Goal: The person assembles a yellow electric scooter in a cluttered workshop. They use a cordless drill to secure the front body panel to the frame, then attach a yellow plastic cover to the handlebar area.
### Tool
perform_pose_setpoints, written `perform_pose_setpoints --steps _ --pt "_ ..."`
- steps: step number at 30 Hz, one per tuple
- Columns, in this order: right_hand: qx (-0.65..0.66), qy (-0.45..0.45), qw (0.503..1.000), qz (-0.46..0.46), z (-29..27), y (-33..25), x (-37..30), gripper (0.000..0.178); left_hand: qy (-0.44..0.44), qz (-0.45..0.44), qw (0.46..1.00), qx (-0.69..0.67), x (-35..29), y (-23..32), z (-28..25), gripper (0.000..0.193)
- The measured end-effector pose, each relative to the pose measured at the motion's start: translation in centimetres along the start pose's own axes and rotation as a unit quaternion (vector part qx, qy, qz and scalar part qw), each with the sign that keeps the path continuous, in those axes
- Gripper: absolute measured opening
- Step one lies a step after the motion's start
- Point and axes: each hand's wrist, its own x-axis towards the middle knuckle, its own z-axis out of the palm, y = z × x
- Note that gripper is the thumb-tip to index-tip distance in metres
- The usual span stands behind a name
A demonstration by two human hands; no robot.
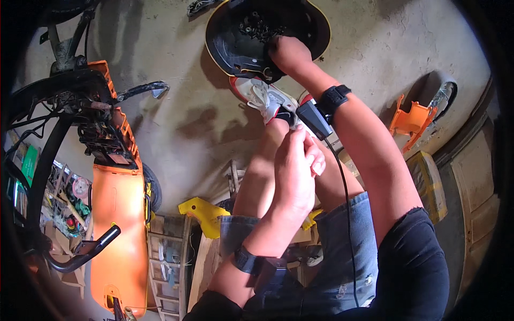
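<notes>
Clearly we are mid-work on the round black cover (235, 32), a dished part with a yellow rim lying on the concrete floor (182, 117) at twelve o'clock. Small dark fasteners (261, 29) sit heaped inside it. Our right hand (289, 53) reaches into the dish, its fingers curled down among them; whether they pinch anything, we cannot tell. Our left hand (297, 171) hovers near centre above our knee, fingers folded narrow, with nothing visible in them. We judge the cover already detached and serving as a parts bowl, with refitting left to do. At nine o'clock stands the orange scooter (115, 214), panels off; an orange bracket (411, 122) lies at three o'clock.
</notes>
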Motion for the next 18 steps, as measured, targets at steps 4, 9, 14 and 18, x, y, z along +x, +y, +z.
perform_pose_setpoints --steps 4,9,14,18 --pt "-0.073 0.017 0.997 -0.023 -1.0 0.2 -0.8 0.023 0.017 -0.024 0.999 -0.022 0.0 -1.3 -0.1 0.029" --pt "-0.100 0.054 0.993 -0.036 -1.9 1.3 -1.2 0.022 -0.001 -0.004 0.998 -0.058 -0.1 -2.1 -0.1 0.028" --pt "-0.126 0.088 0.987 -0.043 -2.1 1.8 -1.5 0.021 -0.003 -0.018 0.998 -0.062 -0.5 -2.9 -0.4 0.025" --pt "-0.157 0.042 0.985 -0.051 -1.6 2.4 -0.9 0.028 -0.015 -0.021 0.996 -0.087 -0.2 -2.1 -0.7 0.027"
